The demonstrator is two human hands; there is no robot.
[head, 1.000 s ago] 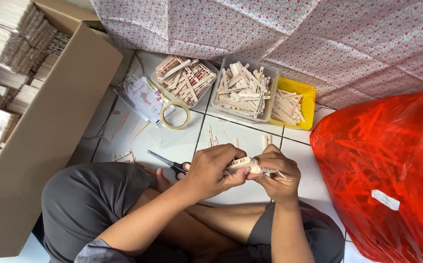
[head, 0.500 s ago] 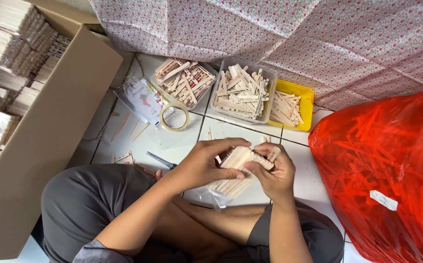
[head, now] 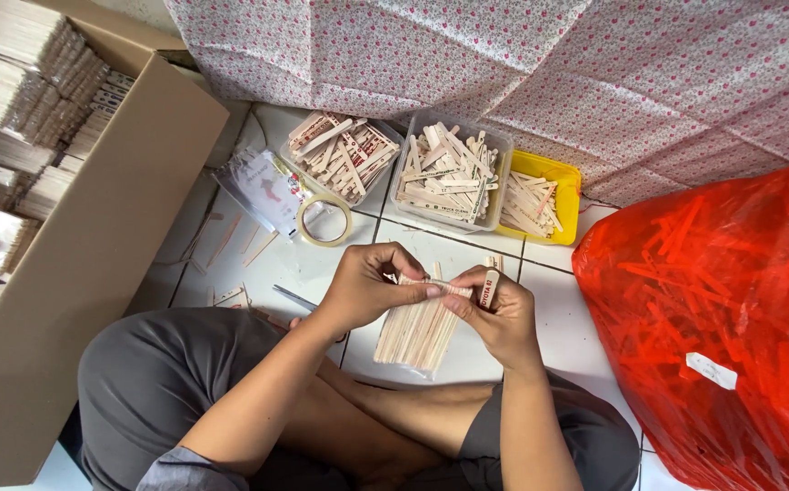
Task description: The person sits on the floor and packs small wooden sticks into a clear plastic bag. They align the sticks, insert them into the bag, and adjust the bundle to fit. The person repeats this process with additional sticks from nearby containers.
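Wooden sticks in a flat bundle (head: 420, 323) sit between our hands above the white tiled floor (head: 563, 318) — left hand (head: 367, 289) and right hand (head: 496, 314) both closed on its top end. Just beyond lies a tape roll (head: 324, 220), then three tubs of sticks — two clear (head: 452, 173), one yellow (head: 540, 196). A red bag (head: 713, 309) sits right, a cardboard box (head: 85, 245) left.

To my left stands an open brown cardboard box (head: 94, 227) of bundled sticks, ahead lies a clear printed plastic packet (head: 263, 186), and right sits a red plastic bag (head: 713, 309) bearing a small white label (head: 711, 370).
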